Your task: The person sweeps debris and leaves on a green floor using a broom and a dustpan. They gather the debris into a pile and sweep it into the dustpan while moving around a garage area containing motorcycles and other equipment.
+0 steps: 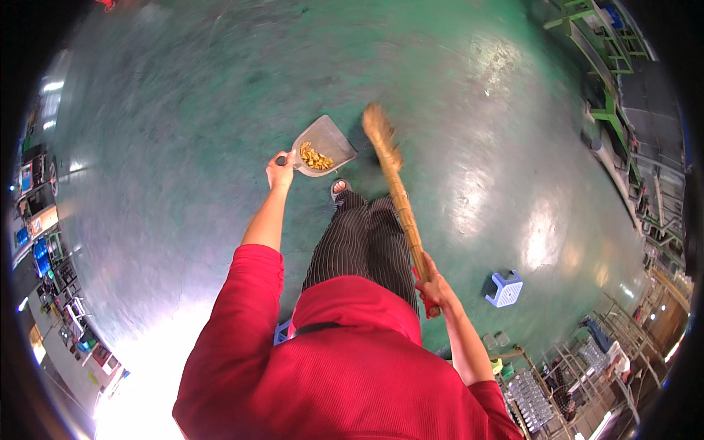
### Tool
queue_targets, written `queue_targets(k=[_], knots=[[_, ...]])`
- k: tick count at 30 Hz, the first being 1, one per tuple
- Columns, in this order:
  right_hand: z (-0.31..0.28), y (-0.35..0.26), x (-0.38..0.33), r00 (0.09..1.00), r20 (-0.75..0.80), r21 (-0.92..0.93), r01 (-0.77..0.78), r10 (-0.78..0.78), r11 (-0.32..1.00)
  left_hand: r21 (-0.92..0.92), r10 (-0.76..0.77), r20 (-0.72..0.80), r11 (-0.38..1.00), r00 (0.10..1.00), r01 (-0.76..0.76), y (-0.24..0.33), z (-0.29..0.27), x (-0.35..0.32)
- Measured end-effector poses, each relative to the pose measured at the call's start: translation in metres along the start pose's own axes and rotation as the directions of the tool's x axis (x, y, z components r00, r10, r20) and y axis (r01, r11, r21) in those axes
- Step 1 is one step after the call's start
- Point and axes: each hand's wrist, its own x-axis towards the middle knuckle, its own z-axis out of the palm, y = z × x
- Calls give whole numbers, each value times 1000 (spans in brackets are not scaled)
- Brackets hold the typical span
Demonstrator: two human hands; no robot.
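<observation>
My left hand (279, 173) is closed round the handle of a grey dustpan (331, 134), held out in front of my legs. A small heap of yellow-brown pieces (315, 157) lies in the pan; I cannot make out what they are. My right hand (435, 287) grips the lower end of a long straw broom (400, 198), whose handle runs forward beside my right leg. Its brush end is blurred and points away from me, to the right of the dustpan and apart from it.
Green, shiny floor (220, 95) spreads around me. A small blue and white plastic stool (506, 289) stands to my right. Green metal frames (609, 110) line the far right. Racks with several clear items (529, 396) are at the lower right, and cluttered shelves (40, 253) at the left edge.
</observation>
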Motion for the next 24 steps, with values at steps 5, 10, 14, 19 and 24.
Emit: queue_targets(k=[5, 10, 14, 19, 24], knots=[[14, -18, -3, 984, 160, -165, 99, -73, 981, -114, -16, 7, 993, 1000, 17, 7, 0, -19], [-2, 11, -43, 966, 136, -217, 248, -222, 944, -102, -53, -64, 994, 997, 46, -24, -22, -47], [-32, 10, -68, 993, 117, -337, 47, -8, 940, -177, -132, -107, 978, 985, 112, -47, -50, -100], [-73, 46, -35, 966, 48, -516, 243, -255, 822, -197, -207, -212, 966, 955, 166, -96, -68, -173], [-96, 46, -17, 937, 53, -684, 286, -345, 672, -201, -334, -287, 937, 898, 284, -127, -63, -235]])
